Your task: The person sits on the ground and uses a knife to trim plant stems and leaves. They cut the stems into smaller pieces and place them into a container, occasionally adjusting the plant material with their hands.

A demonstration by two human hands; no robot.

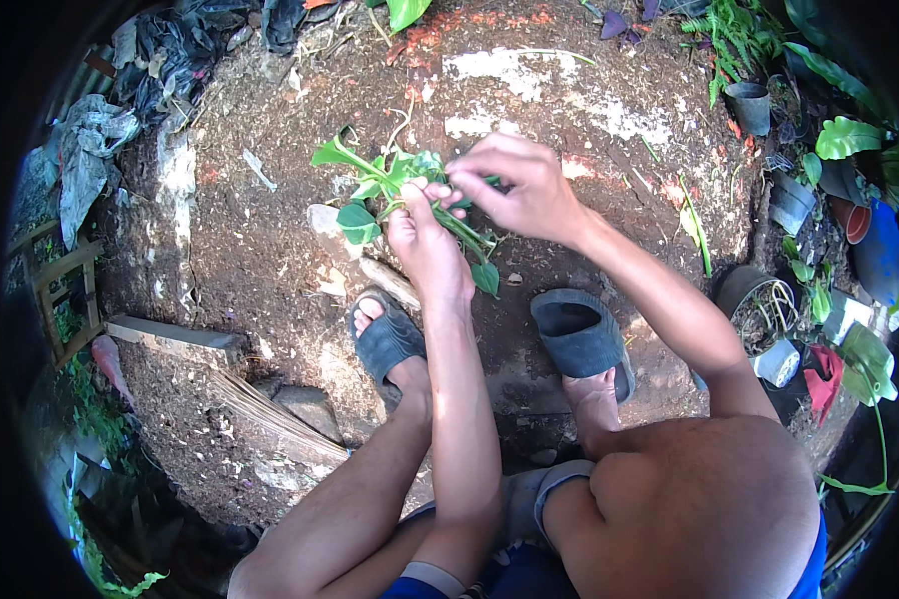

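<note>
A bunch of leafy green plant cuttings (459,228) is gripped in my left hand (425,235), its thumb pressed along the stems. Broad leaves (358,224) spread out to the left of the fist, and stems run down to the right below it. My right hand (525,188) reaches in from the right at the top of the bunch. Its thumb and fingers curl together beside the upper leaves, slightly blurred. What lies between those fingertips is hidden.
Bare soil surrounds my sandalled feet (390,339). Plant pots (749,106) and a blue container (881,262) line the right side. Dark plastic sheeting (175,60) lies at the far left, a wooden frame (68,290) and plank (175,335) nearer.
</note>
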